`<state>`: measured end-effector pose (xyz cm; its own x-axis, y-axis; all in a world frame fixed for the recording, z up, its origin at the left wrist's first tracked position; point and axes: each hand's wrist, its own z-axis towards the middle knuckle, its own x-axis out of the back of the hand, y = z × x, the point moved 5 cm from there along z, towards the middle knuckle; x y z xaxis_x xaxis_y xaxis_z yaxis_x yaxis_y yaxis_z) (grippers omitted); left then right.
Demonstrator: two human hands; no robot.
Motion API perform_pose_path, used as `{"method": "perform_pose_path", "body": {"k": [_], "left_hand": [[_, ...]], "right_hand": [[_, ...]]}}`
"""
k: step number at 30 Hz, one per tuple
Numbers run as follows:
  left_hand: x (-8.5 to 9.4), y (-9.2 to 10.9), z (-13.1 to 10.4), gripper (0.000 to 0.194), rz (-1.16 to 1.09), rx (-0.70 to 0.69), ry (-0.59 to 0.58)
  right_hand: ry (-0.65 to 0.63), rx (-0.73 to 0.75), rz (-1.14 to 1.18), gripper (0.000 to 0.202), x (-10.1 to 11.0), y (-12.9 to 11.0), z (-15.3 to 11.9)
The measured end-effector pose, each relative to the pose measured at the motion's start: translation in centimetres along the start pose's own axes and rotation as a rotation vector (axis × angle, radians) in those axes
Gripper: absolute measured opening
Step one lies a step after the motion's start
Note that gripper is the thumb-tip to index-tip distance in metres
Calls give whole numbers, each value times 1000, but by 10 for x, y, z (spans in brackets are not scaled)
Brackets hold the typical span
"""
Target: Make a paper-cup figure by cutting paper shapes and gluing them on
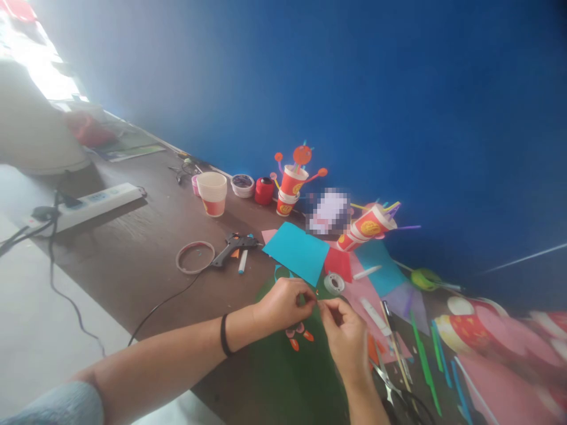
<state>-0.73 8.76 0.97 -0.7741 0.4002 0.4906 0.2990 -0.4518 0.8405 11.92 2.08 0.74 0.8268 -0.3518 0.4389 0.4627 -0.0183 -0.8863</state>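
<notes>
Thumb and fingers of my left hand are pinched together, a black band around that wrist. Fingertip to fingertip with it, my right hand is also closed in a pinch. Whatever lies between them is too small to make out. Beneath both hands spreads a dark green sheet, where small orange pieces and pink ones show just under my left hand. A bright blue paper sheet lies beyond my fingers, with a white tape roll near its corner. Scissors rest beside my right wrist.
A black glue gun, tape ring, stacked paper cups and white power strip stand to the left. Two red cup figures with straws stand by the blue wall. Green straws, pens and pink paper lie right.
</notes>
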Motion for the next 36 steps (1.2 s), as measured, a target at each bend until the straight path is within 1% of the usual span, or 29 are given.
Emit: {"method": "perform_pose_path", "body": {"k": [7, 13, 18, 26, 29, 32, 36], "left_hand": [[3, 6, 0, 18, 33, -81, 5], [2, 7, -1, 14, 76, -143, -16], [0, 5, -2, 14, 97, -163, -41], [-1, 6, -3, 14, 113, -191, -46], [-2, 4, -3, 13, 87, -169, -69], [-3, 3, -2, 13, 29, -144, -64], [-1, 4, 0, 15, -20, -141, -23]], "right_hand": [[-4, 49, -49, 19, 0, -2, -2], [-16, 78, -98, 20, -1, -3, -3], [-19, 71, -129, 20, -1, -1, -2], [-43, 114, -186, 19, 1, -7, -2], [-49, 127, -187, 19, 0, -8, -2], [-53, 101, -145, 19, 0, -7, -1], [-73, -12, -36, 21, 0, -3, 1]]}}
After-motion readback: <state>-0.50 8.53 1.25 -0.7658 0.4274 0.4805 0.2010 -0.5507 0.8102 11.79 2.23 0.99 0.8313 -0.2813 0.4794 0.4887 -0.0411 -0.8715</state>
